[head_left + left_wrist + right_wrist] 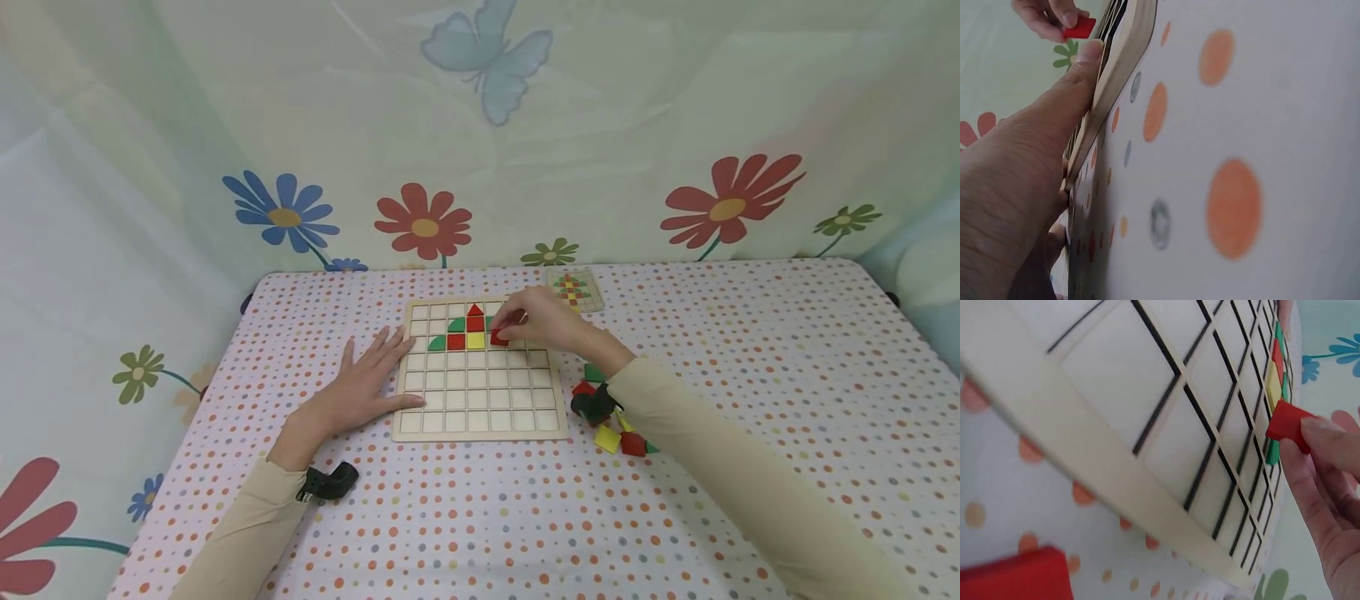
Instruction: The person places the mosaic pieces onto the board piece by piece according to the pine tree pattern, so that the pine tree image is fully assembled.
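A wooden grid board (455, 400) lies on the table, its upper squares partly filled with coloured pieces. A red triangle (475, 309) tops a red square (476, 323), and a yellow square (476, 340) sits below them. Beside the yellow piece is another red square (456, 342), with green quarter-round pieces at the left. My right hand (542, 318) pinches a red square tile (1290, 425) between thumb and fingers, close over the board right of the yellow square. My left hand (362, 389) rests spread at the board's left edge, thumb on its rim.
Loose red, green and yellow pieces (607, 439) lie right of the board, partly hidden under the right wrist's black camera (595, 405). A pattern card (576, 289) with a tree picture lies behind the board. A flowered curtain (600, 150) hangs along the table's far edge.
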{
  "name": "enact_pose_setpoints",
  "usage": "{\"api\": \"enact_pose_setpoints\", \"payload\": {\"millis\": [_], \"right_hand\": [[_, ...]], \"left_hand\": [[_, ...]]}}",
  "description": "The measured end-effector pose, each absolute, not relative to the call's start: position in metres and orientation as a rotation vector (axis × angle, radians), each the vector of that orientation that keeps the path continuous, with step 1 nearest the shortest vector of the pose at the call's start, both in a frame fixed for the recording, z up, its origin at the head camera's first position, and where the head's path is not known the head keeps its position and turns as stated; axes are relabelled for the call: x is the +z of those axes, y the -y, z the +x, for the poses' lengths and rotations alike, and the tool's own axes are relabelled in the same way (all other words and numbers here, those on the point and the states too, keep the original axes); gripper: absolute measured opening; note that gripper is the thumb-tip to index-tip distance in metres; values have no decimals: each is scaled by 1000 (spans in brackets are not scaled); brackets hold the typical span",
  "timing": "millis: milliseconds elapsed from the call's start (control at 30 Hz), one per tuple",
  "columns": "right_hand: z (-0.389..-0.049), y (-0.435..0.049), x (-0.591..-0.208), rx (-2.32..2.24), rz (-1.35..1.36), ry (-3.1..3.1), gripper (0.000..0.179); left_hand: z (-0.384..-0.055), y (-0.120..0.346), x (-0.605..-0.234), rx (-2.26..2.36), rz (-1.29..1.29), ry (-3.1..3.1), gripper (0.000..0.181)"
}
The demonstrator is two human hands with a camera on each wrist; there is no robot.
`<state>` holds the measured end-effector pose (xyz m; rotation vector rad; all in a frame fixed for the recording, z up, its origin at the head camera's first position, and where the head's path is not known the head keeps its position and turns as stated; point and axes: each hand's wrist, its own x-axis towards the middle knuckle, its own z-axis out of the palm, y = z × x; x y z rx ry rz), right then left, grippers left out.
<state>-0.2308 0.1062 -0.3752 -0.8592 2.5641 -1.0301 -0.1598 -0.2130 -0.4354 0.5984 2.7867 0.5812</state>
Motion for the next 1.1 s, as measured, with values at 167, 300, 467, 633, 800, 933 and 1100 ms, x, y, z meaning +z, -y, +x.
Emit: {"api": "enact_pose_setpoints", "payload": {"millis": [167, 300, 467, 633, 800, 933, 1100], "right_hand": [[-234, -98, -381, -970, -850, -2595, 12], [-234, -96, -382, -909, -854, -2620, 12], [-233, -92, -382, -784, -892, -2682, 13], [-231, -84, -382, -738, -922, -2704, 13], [-231, -79, -380, -697, -911, -2698, 13], [-230, -75, -379, -601, -899, -2709, 14], [-228, -73, -379, -510, -851, -2738, 16]], "left_hand": [[-159, 212, -435, 589, 613, -2798, 99], [-160, 211, -434, 584, 622, -2802, 99], [-160, 211, -434, 577, 627, -2800, 99], [-160, 212, -434, 568, 619, -2799, 99], [-160, 213, -433, 550, 602, -2800, 100], [-160, 213, -433, 540, 591, -2801, 100], [-160, 212, -434, 552, 599, -2798, 100]]}}
